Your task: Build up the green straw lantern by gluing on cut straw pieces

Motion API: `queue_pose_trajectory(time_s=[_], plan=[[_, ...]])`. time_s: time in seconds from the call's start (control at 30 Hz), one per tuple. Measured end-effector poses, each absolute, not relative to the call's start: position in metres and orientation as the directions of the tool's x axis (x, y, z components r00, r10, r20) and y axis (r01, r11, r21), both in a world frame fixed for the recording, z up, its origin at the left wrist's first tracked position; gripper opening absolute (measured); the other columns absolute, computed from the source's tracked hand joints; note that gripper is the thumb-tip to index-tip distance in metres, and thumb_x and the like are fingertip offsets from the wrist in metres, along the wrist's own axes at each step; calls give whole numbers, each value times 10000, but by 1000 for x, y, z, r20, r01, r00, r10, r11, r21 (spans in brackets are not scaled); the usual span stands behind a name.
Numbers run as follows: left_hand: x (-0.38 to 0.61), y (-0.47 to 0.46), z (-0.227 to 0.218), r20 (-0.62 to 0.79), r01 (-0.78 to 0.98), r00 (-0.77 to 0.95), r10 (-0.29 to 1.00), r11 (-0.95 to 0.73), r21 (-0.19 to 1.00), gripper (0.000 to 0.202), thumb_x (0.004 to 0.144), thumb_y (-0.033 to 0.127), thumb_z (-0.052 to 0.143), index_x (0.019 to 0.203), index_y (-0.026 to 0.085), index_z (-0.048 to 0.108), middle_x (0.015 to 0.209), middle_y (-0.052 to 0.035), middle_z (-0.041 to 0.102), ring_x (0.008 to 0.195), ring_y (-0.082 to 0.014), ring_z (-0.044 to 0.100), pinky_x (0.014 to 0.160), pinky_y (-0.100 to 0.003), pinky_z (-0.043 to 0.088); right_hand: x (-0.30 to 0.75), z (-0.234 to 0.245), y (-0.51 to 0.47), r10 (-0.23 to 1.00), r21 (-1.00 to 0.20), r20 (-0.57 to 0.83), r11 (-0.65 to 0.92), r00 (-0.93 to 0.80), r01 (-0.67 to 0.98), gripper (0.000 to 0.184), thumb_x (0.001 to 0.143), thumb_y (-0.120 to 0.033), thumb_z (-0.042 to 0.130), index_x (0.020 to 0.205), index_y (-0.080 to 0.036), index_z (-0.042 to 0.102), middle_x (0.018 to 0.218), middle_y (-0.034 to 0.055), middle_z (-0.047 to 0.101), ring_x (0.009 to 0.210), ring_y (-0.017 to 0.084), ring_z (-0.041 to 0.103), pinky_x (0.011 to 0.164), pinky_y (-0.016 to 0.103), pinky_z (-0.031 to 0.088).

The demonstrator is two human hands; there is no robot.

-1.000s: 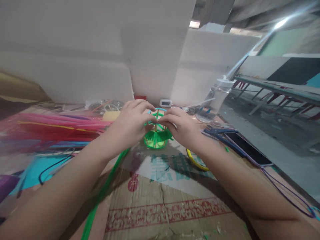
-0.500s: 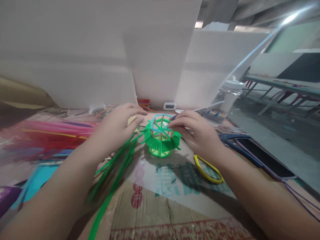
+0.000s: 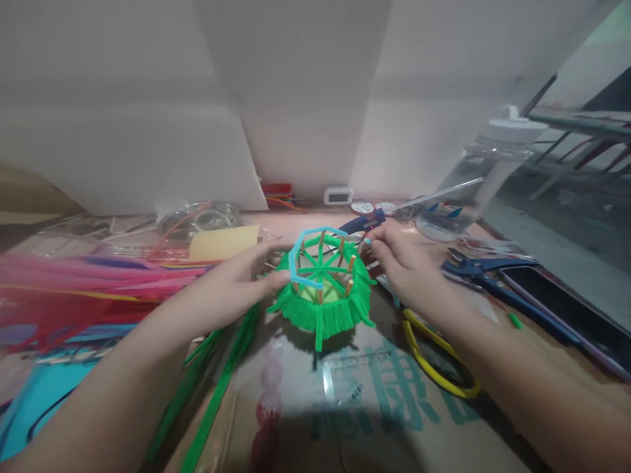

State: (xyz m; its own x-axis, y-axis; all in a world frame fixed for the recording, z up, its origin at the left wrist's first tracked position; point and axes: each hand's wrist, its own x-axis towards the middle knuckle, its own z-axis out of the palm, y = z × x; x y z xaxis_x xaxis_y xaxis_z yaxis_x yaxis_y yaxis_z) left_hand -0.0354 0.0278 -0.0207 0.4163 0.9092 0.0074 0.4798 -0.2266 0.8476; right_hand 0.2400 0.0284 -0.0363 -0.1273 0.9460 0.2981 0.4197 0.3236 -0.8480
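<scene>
A lantern-like craft frame (image 3: 328, 318) of green pipe cleaners and thin wooden sticks is in the middle, its top tilted towards me. A light blue strip (image 3: 294, 259) runs round the back and left of its top. On the right, bare stick ends stand up. My left hand (image 3: 246, 276) grips the frame's left side, thumb at the blue strip and fingers partly hidden behind. Just off the frame's right side, my right hand (image 3: 399, 256) is closed in a pinch, a small light blue tip showing at its fingertips. Behind that hand lies a dark blue glue gun (image 3: 362, 222).
Yellow-handled scissors (image 3: 438, 368), blue pliers (image 3: 486, 276) and a phone (image 3: 552, 302) lie on the right, before a clear water bottle (image 3: 473, 177). Green pipe cleaners (image 3: 217, 401) and pink and red bundles (image 3: 98, 276) lie left. A small white display (image 3: 338, 196) stands behind.
The frame has tipped towards me. My left hand has come onto its left side, and my right hand has drawn away rightwards. The blue ring is now open on the right.
</scene>
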Motion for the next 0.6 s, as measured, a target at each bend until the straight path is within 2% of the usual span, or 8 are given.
queue_pose_trajectory(time_s=[0.07, 0.2, 0.33, 0.47, 0.6], plan=[[-38, 25, -17, -23, 452, 437, 899, -198, 870, 609, 861, 546, 707, 1404, 315, 557, 1463, -55, 593, 1327, -319, 576, 1111, -469, 494, 238, -40, 28, 959, -899, 249, 280, -134, 337, 137, 996, -266, 453, 884, -222, 520, 804, 0, 631, 659, 134, 619, 565, 256, 515], [-45, 18, -7, -109, 410, 473, 874, -109, 906, 739, 825, 471, 766, 1485, 361, 453, 1426, -52, 621, 1287, -322, 612, 1001, -435, 589, 236, -28, 18, 939, -915, 285, 327, -193, 237, 139, 1002, -258, 481, 870, -229, 513, 746, -26, 605, 606, 111, 593, 547, 233, 507], [-50, 14, -1, -132, 518, 456, 880, -141, 843, 897, 780, 477, 795, 1551, 406, 342, 1416, -51, 634, 1272, -351, 624, 948, -456, 619, 238, -16, 10, 908, -894, 320, 384, -269, 233, 115, 1018, -293, 510, 919, -234, 518, 756, -24, 607, 614, 115, 617, 551, 237, 534], [-54, 13, 2, -102, 558, 490, 866, -222, 800, 907, 780, 515, 781, 1562, 379, 343, 1379, -73, 664, 1190, -358, 680, 889, -464, 647, 240, -16, 8, 874, -855, 364, 450, -321, 257, 128, 1032, -321, 501, 937, -237, 515, 748, -14, 619, 615, 126, 630, 541, 250, 550], [-51, 13, 2, -68, 575, 495, 866, -268, 773, 874, 802, 520, 768, 1560, 374, 358, 1391, -78, 657, 1220, -361, 662, 888, -456, 646, 246, -18, 12, 859, -804, 397, 496, -325, 329, 149, 1044, -327, 476, 945, -233, 535, 750, -3, 637, 599, 128, 625, 526, 261, 530]])
